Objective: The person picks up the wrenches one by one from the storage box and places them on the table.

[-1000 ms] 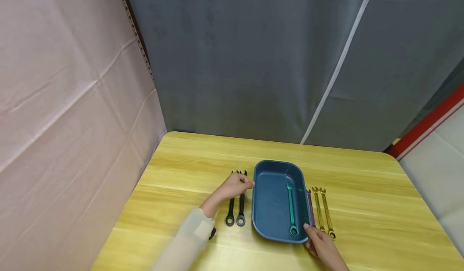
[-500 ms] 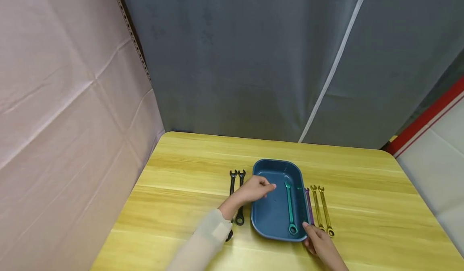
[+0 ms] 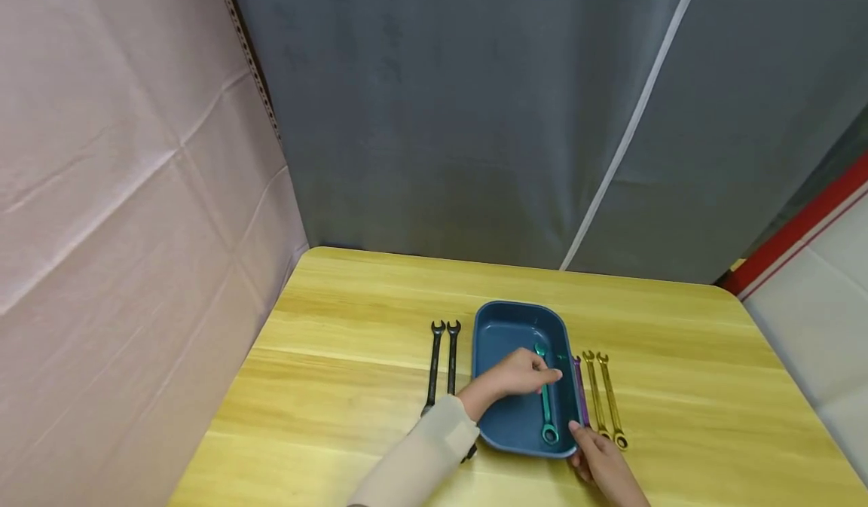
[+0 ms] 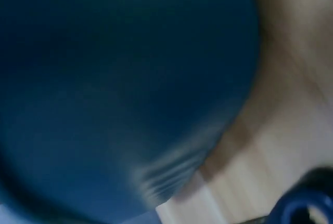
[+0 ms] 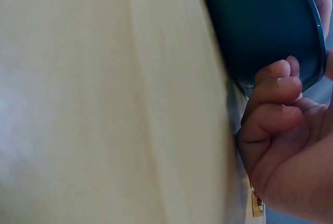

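Note:
A dark blue plastic tray stands on the table with a green combination wrench lying inside. Over the tray, my left hand has its fingers loosely curled and its thumb pointing right. It overlaps the upper part of the green wrench in the head view, with nothing visible in its grasp. At the tray's near right corner my right hand pinches the rim, thumb on top. The right wrist view shows that hand's curled fingers against the outer wall of the tray.
Left of the tray lie two black wrenches, their near ends partly hidden by the left sleeve. Along its right side are a purple wrench and two gold wrenches. A grey curtain hangs behind the wooden table.
My left hand has moved right, from the tray's left rim across to above the green wrench. The right hand stays at the tray's corner, and the green wrench lies where it was.

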The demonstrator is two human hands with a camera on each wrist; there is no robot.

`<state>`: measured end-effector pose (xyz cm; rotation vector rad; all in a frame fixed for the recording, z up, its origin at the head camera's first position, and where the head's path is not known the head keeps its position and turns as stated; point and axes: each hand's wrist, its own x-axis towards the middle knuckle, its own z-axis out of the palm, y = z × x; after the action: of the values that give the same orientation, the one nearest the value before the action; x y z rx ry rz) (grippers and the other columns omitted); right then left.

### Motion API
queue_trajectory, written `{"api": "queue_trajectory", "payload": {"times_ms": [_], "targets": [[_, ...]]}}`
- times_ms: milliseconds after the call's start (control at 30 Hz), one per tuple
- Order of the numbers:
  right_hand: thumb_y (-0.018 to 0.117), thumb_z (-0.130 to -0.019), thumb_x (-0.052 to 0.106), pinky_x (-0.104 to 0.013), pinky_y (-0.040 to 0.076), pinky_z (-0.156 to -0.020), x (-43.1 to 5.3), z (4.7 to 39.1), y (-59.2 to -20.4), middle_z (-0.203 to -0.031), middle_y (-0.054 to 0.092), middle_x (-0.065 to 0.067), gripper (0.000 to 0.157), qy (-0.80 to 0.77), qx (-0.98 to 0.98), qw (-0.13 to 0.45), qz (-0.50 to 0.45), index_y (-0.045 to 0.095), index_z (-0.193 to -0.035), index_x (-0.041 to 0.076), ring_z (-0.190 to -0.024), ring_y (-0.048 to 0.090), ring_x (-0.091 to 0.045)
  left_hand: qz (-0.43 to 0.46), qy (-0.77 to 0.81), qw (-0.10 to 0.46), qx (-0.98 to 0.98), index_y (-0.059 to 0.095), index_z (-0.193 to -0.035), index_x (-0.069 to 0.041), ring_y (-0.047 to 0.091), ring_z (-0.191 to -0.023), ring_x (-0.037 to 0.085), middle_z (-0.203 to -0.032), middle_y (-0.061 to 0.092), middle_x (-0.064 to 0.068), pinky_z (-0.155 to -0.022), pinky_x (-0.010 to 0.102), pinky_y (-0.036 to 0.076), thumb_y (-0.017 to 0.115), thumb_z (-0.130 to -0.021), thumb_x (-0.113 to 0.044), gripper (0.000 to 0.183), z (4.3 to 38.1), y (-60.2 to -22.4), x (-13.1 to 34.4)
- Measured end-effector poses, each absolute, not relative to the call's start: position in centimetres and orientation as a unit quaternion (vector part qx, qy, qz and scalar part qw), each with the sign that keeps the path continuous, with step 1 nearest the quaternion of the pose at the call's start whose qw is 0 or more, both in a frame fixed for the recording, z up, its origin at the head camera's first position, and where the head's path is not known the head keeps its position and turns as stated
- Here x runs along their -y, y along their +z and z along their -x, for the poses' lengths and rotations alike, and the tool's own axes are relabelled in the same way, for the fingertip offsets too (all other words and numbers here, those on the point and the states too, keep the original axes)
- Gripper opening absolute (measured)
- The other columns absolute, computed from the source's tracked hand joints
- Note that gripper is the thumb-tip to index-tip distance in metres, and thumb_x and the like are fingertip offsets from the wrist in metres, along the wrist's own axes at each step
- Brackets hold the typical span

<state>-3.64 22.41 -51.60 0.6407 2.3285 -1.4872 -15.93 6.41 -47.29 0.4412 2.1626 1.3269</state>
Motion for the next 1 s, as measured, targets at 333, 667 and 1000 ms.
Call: {"api": "queue_trajectory", "payload": {"times_ms": [333,667,1000], "targets": [[0.038,-0.101,0.051,-0.025,0.032,-0.046,-22.6,3.4,-52.0,-0.053,0.042,0.0,0.058,-0.515,-0.81,0.166,-0.228,0.055,-0.071,0.005,-0.048,0.036,-0.012,-0.11,0.416,0.248,-0.868,0.042,-0.045,-0.02,0.03,-0.042,0.011,-0.044,0.036,-0.007,-0.049,0.026,0.027,0.064,-0.091,-0.039,0.055,15.7,-49.3,-8.0],[0.039,-0.101,0.05,-0.026,0.035,-0.048,-22.8,3.7,-51.9,-0.053,0.042,0.0,0.058,-0.517,-0.809,0.17,-0.223,0.055,-0.07,0.005,-0.048,0.038,-0.013,-0.097,0.391,0.23,-0.886,0.041,-0.043,-0.019,0.031,-0.044,0.012,-0.042,0.03,-0.008,-0.056,0.028,0.032,0.066,-0.089,-0.041,0.057,15.7,-50.2,-8.4],[0.038,-0.101,0.053,-0.027,0.035,-0.05,-22.7,3.7,-52.1,-0.055,0.044,0.0,0.059,-0.522,-0.806,0.17,-0.221,0.055,-0.071,0.005,-0.05,0.04,-0.013,-0.11,0.309,0.204,-0.922,0.039,-0.045,-0.019,0.036,-0.043,0.013,-0.042,0.031,-0.007,-0.052,0.029,0.031,0.068,-0.086,-0.046,0.057,15.4,-50.8,-8.5]]}}
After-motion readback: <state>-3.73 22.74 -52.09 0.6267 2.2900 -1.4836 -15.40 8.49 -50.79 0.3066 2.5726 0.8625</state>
